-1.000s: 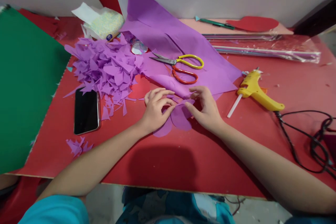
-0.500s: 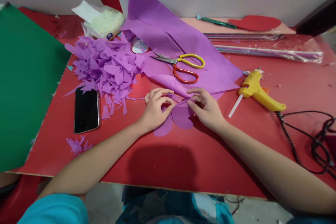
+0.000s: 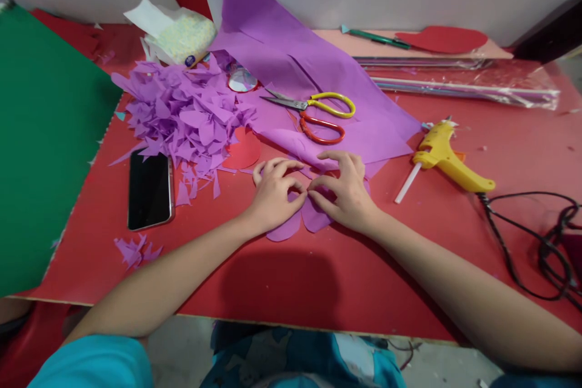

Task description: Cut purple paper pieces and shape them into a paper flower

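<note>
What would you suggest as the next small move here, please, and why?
I would perhaps crease the purple cutout at its pinched spot, since the left hand and right hand pinch it side by side, thumbs nearly meeting, with rounded edges showing below.

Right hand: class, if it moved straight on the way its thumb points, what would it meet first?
Most likely the left hand, just ahead of the right hand over the petal-shaped purple paper; depth is unclear, so they may already touch.
</note>
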### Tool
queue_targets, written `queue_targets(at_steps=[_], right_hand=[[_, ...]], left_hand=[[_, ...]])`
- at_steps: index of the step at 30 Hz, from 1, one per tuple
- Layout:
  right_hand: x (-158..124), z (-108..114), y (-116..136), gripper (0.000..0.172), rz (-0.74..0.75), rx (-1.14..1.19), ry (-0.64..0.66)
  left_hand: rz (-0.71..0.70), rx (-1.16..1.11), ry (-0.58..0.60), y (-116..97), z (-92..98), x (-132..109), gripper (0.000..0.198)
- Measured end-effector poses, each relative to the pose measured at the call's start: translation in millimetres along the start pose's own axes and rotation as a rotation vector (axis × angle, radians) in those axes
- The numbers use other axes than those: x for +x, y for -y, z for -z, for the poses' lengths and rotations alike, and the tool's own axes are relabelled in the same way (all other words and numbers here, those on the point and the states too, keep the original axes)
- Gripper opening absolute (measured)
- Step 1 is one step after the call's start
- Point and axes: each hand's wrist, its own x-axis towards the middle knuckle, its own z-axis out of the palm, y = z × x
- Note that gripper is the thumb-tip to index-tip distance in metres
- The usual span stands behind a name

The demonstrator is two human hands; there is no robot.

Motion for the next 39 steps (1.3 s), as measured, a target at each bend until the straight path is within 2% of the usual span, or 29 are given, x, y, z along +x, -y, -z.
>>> queue_targets(at_steps=[9, 17, 22, 25, 30, 39], right_hand=[[3, 0, -1, 0.006, -0.025, 0.044, 0.045], [2, 0, -2, 0.011, 0.032, 0.016, 0.049], [1, -1, -2, 0.013, 0.038, 0.006, 0.049], [1, -1, -3, 0.013, 0.046, 0.01, 0.044], [1, -2, -3, 0.014, 0.049, 0.016, 0.039], [2, -1, -2, 0.013, 0.052, 0.035, 0.032]], left_hand=[[0.02, -0.001, -0.006, 0, -0.9, -1, 0.009], [0.016, -0.012, -0.01, 1, -0.5, 0, 0.007], [0.019, 0.006, -0.077, 1, 1.7, -2, 0.006], [-0.041, 0.068, -0.095, 0, 4.0, -3, 0.005], [-0.138, 0.112, -0.033, 5, 7.2, -1, 0.006], [-0.221, 0.114, 0.017, 12, 7.9, 3, 0.01]])
